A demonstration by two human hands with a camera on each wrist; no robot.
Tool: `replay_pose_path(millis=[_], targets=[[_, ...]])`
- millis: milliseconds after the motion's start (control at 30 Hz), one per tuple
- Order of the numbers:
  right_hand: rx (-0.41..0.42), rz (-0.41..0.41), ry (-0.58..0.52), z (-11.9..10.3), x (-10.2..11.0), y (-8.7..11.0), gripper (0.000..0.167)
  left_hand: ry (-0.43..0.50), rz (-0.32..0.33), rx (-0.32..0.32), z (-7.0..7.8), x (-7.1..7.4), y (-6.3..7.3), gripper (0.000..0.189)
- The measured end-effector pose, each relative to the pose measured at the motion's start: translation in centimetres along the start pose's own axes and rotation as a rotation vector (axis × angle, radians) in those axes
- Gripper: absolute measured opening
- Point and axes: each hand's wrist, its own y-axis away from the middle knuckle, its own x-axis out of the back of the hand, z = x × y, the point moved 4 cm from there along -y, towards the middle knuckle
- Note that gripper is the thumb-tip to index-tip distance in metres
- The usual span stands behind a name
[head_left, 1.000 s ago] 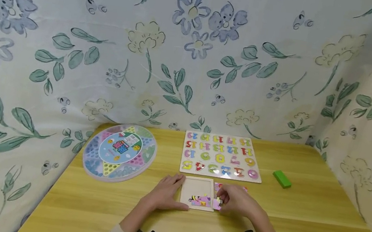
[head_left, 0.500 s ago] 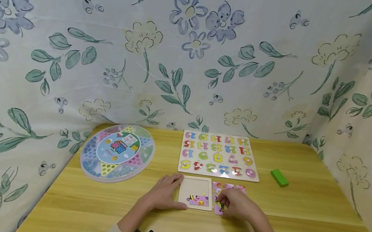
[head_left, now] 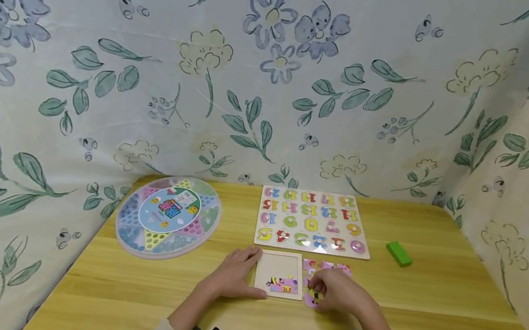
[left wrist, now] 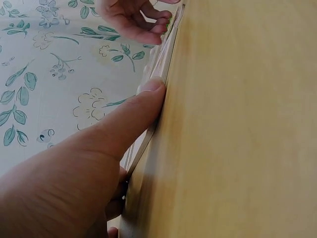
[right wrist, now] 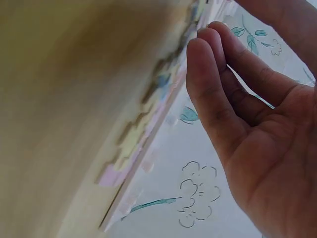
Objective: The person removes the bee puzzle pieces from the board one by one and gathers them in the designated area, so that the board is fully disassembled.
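My left hand (head_left: 236,275) holds a small square wooden puzzle tray (head_left: 280,254) on the table, thumb along its near edge and fingers at its left side. In the left wrist view the thumb (left wrist: 143,106) presses against the tray's edge. Inside the tray lie printed jigsaw pieces (head_left: 283,285) in pink, yellow and black. Just right of it, my right hand (head_left: 338,290) rests its fingertips at more jigsaw pieces (head_left: 311,299), partly hiding them. In the right wrist view that hand's fingers (right wrist: 208,79) stretch out near the pieces (right wrist: 133,136), with no piece visible between them.
Behind the tray lies a number puzzle board (head_left: 312,223). A round game board (head_left: 167,216) sits at the back left, and a green block (head_left: 399,253) at the right. Floral cloth (head_left: 253,100) hangs behind the wooden table (head_left: 450,329).
My right hand has shifted a jigsaw piece slightly right and toward me, away from the tray's edge. More pieces show beside the tray. My left hand stays in place.
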Motion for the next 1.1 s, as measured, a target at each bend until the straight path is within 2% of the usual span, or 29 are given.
replay_pose_path(millis=[200,400,633,833,1100], targets=[[-0.002,0.024,0.036,-1.6,0.3,-1.0,0.032,-0.004,0.002,0.016,-0.1,0.0,0.0,0.109],[-0.022,0.001,0.01,-3.0,-0.3,-2.4,0.037,-0.017,0.007,0.008,-0.1,0.0,0.0,0.109],[-0.002,-0.021,0.012,-4.3,-1.4,-4.3,0.04,-0.03,0.013,0.006,-0.2,0.2,0.0,0.109],[0.056,-0.034,0.017,-4.7,-2.3,-5.2,0.038,-0.039,0.019,-0.011,-0.1,0.0,0.0,0.108],[0.048,-0.023,0.02,-4.8,-2.9,-5.5,0.031,-0.049,0.014,-0.007,0.1,0.1,0.0,0.108]])
